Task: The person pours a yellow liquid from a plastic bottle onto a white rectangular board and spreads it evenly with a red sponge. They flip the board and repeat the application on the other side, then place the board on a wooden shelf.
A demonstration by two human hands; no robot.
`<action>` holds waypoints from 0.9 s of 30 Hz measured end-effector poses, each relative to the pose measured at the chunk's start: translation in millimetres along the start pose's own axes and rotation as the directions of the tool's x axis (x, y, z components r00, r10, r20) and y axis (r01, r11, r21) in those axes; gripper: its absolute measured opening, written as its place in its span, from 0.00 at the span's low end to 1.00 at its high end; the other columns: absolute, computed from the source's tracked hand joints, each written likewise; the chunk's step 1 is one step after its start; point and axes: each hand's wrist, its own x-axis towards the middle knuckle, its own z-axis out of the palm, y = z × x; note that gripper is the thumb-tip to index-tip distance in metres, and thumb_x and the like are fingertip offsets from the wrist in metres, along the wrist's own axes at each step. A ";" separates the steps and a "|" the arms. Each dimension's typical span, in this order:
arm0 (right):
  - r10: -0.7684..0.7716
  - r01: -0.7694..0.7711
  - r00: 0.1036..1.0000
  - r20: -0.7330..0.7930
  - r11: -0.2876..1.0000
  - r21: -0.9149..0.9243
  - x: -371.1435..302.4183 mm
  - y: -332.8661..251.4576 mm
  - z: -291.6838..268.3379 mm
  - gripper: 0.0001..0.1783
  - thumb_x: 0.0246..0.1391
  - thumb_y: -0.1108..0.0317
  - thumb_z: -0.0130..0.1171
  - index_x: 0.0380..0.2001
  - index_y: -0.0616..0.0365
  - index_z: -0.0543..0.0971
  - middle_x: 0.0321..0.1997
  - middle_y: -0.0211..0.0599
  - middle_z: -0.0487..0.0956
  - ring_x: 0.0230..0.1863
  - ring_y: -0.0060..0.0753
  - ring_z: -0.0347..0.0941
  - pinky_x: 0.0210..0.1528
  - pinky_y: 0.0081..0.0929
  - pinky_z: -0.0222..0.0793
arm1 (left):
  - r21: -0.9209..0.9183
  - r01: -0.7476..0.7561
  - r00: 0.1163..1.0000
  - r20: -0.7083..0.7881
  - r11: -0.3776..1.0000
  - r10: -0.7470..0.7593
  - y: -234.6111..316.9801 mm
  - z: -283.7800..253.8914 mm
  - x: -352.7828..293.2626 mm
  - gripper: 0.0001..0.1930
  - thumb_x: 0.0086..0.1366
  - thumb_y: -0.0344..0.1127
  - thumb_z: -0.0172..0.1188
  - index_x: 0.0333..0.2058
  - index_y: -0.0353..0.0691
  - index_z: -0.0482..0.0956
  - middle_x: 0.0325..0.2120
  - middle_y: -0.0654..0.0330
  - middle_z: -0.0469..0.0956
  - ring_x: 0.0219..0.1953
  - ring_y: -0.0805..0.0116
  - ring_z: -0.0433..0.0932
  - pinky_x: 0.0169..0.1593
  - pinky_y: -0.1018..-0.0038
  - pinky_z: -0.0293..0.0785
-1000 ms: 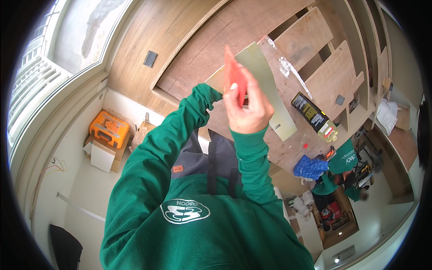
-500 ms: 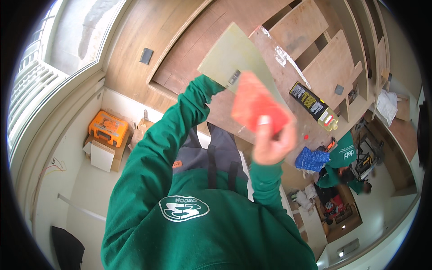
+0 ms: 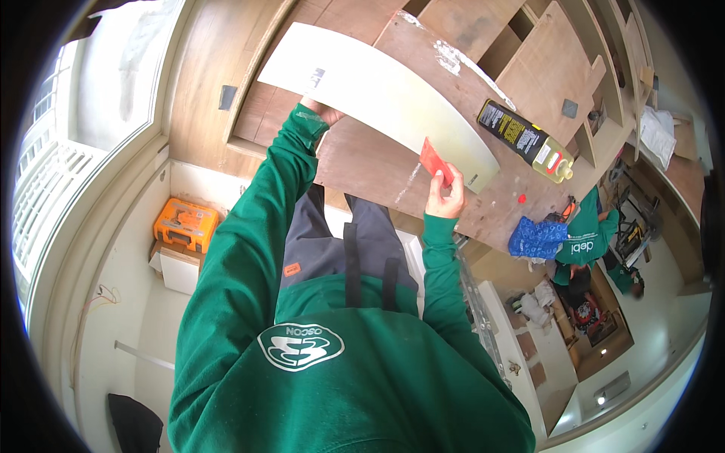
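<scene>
A long, thin whitish panel [image 3: 370, 83] with a small dark label near its far-left end stretches across in front of me. My left hand [image 3: 323, 112] grips its near edge close to that end, with most of the fingers hidden beneath it. Pinched in my right hand [image 3: 447, 195] is a flat red spreader [image 3: 434, 160], its blade over the panel's right part; I cannot tell if they touch. Beyond the panel lies a black-labelled glue bottle [image 3: 521, 140] with yellowish contents and its nozzle toward the right, on a brown wooden board [image 3: 377, 162].
A red cap [image 3: 522, 198] and a crumpled blue bag [image 3: 538, 238] lie toward the board's right end. Wooden shelving [image 3: 604, 98] stands at far right. An orange tool case [image 3: 185, 224] is at left. Two people in green, one of them [image 3: 585, 234] nearer, are at right.
The panel has swung down and away from me, so its full length shows. My right hand with the red spreader has moved lower, away from my view. My left hand has shifted left and forward.
</scene>
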 end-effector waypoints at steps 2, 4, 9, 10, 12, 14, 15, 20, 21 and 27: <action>-0.028 0.028 0.999 -0.020 1.000 0.006 0.5 -3.3 -2.8 0.11 0.50 0.78 0.55 0.39 0.64 0.76 0.35 0.45 0.79 0.36 0.39 0.78 0.40 0.29 0.72 | 0.228 -0.047 0.925 -0.357 0.973 0.128 -18.8 -3.0 5.4 0.27 0.63 0.52 0.52 0.53 0.40 0.68 0.50 0.56 0.73 0.53 0.60 0.70 0.50 0.61 0.72; -0.035 0.036 0.999 -0.037 0.999 0.020 2.9 -5.6 -7.6 0.12 0.50 0.78 0.55 0.40 0.64 0.75 0.36 0.44 0.79 0.36 0.37 0.77 0.40 0.28 0.72 | 0.070 -0.133 0.930 -0.336 0.989 0.148 -37.1 0.9 13.8 0.30 0.62 0.57 0.51 0.54 0.40 0.67 0.51 0.54 0.72 0.53 0.58 0.70 0.51 0.59 0.71; 0.084 -0.079 0.996 -0.023 0.985 0.153 10.2 -11.6 -17.6 0.13 0.50 0.78 0.55 0.41 0.65 0.74 0.37 0.43 0.79 0.36 0.34 0.77 0.39 0.28 0.72 | -0.144 -0.130 0.958 -0.274 0.981 0.087 -61.7 22.9 29.3 0.36 0.57 0.64 0.49 0.55 0.41 0.66 0.53 0.52 0.69 0.54 0.55 0.68 0.54 0.55 0.68; 0.088 -0.086 0.996 -0.007 0.983 0.165 13.3 -13.1 -19.0 0.13 0.50 0.78 0.55 0.41 0.65 0.74 0.37 0.43 0.79 0.36 0.33 0.77 0.39 0.28 0.72 | -0.115 -0.109 0.958 -0.278 0.987 0.073 -64.0 27.3 32.4 0.37 0.57 0.65 0.49 0.56 0.41 0.65 0.54 0.53 0.68 0.54 0.55 0.68 0.54 0.55 0.67; 0.025 -0.027 1.000 0.017 0.988 0.154 19.3 -17.5 -22.9 0.14 0.49 0.79 0.55 0.41 0.65 0.74 0.37 0.42 0.79 0.35 0.33 0.77 0.37 0.28 0.72 | -0.113 -0.127 0.950 -0.299 0.985 0.088 -70.4 35.4 39.2 0.38 0.57 0.65 0.49 0.56 0.41 0.65 0.54 0.53 0.68 0.55 0.54 0.68 0.55 0.54 0.66; -0.108 0.104 0.994 0.030 0.988 0.112 26.7 -23.2 -29.0 0.15 0.47 0.80 0.56 0.41 0.64 0.75 0.37 0.42 0.79 0.34 0.35 0.76 0.36 0.28 0.72 | -0.169 -0.204 0.946 -0.289 0.964 0.149 -79.4 42.4 48.9 0.38 0.57 0.65 0.48 0.56 0.40 0.65 0.54 0.52 0.68 0.55 0.53 0.67 0.55 0.54 0.66; -0.209 0.205 0.977 0.050 0.976 0.071 30.6 -26.4 -31.1 0.16 0.45 0.81 0.56 0.41 0.63 0.76 0.37 0.41 0.79 0.34 0.35 0.76 0.36 0.29 0.72 | -0.182 -0.225 0.939 -0.302 0.957 0.164 -83.6 45.4 51.7 0.38 0.57 0.65 0.48 0.56 0.40 0.66 0.54 0.52 0.68 0.55 0.53 0.67 0.55 0.53 0.65; -0.526 0.549 0.827 0.200 0.832 -0.083 46.4 -41.9 -32.3 0.24 0.35 0.82 0.57 0.42 0.58 0.78 0.42 0.36 0.80 0.35 0.39 0.75 0.37 0.32 0.70 | -0.297 -0.264 0.963 -0.142 0.918 0.231 -90.1 55.8 59.2 0.35 0.59 0.63 0.47 0.52 0.38 0.69 0.51 0.50 0.71 0.52 0.53 0.70 0.54 0.55 0.67; -0.547 0.582 0.802 0.240 0.807 -0.104 47.1 -44.7 -31.0 0.25 0.35 0.82 0.57 0.43 0.57 0.78 0.42 0.35 0.80 0.36 0.38 0.75 0.37 0.32 0.70 | -0.367 -0.242 0.964 0.010 0.898 0.264 -91.2 57.8 60.1 0.34 0.59 0.62 0.47 0.52 0.38 0.69 0.51 0.50 0.71 0.51 0.53 0.71 0.54 0.55 0.68; -0.568 0.582 0.788 0.237 0.813 0.012 40.2 -55.6 -10.9 0.25 0.41 0.80 0.57 0.47 0.56 0.77 0.46 0.45 0.78 0.48 0.48 0.75 0.48 0.39 0.73 | -0.435 -0.262 0.901 0.211 0.862 0.380 -104.5 70.6 57.6 0.31 0.62 0.59 0.45 0.51 0.38 0.70 0.49 0.50 0.72 0.49 0.55 0.73 0.52 0.57 0.70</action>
